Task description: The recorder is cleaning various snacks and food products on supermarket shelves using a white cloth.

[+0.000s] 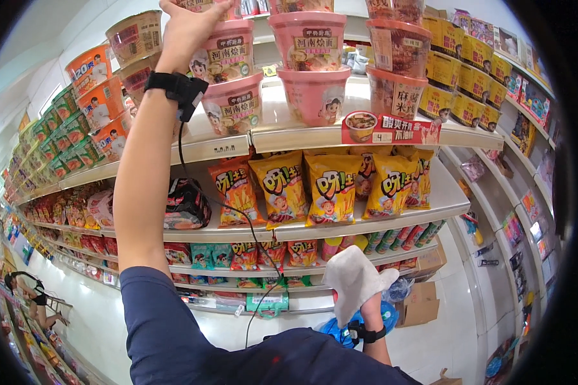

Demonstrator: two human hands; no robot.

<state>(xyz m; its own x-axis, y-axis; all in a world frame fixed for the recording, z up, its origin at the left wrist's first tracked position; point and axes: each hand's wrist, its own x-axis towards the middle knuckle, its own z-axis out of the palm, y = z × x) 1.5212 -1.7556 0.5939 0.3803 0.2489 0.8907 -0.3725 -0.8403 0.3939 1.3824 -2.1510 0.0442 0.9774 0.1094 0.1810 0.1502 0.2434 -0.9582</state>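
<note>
At the top edge of the view, my left hand (190, 31) is spread around the top pink instant-noodle bucket (197, 5) of a stack, thumb and fingers on either side of it. The picture's edge cuts off the fingertips and most of that bucket. Two more pink noodle buckets (226, 53) stand below it in the stack. Low on the right, my right hand (372, 308) grips a white cloth (354, 279), which hangs over and hides most of the fingers. Each wrist wears a black strap; a black cable (236, 209) runs down from the left one.
Beside the left stack stand more pink buckets (315, 94), brown-red buckets (397, 53) and yellow cups (440, 67). Yellow snack bags (333, 190) fill the shelf below. A red price sign (390, 129) fronts the upper shelf edge (308, 137). Cardboard boxes (419, 303) sit on the floor; a person (33, 298) is far left.
</note>
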